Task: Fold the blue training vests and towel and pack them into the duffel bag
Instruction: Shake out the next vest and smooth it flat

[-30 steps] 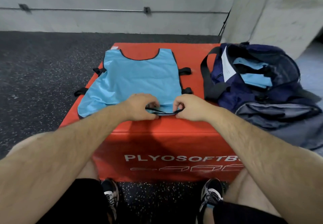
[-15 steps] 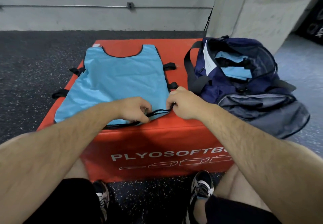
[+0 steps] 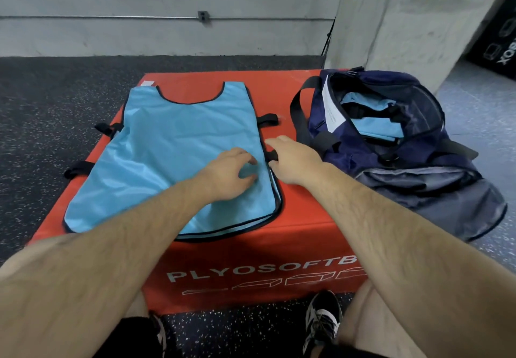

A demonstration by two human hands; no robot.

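A light blue training vest (image 3: 178, 151) with black trim lies flat on the red plyo box (image 3: 304, 209). My left hand (image 3: 230, 175) rests on the vest near its right edge, fingers loosely curled and fingertips on the fabric. Just to the right, my right hand (image 3: 294, 159) is at the vest's right edge, with thumb and fingers around the lower black side strap (image 3: 272, 156). The navy duffel bag (image 3: 391, 168) sits open on the right of the box. Folded blue pieces (image 3: 374, 127) lie inside it.
A white paper tag (image 3: 331, 115) sticks out at the bag's opening. The bag's grey flap (image 3: 446, 204) hangs off the box's right side. A concrete wall and pillar (image 3: 405, 22) stand behind. My shoes (image 3: 322, 321) are on the speckled floor below the box.
Both hands let go of the vest's black bottom hem and moved up along its right side. The right hand reached the lower side strap. The vest now lies flatter.
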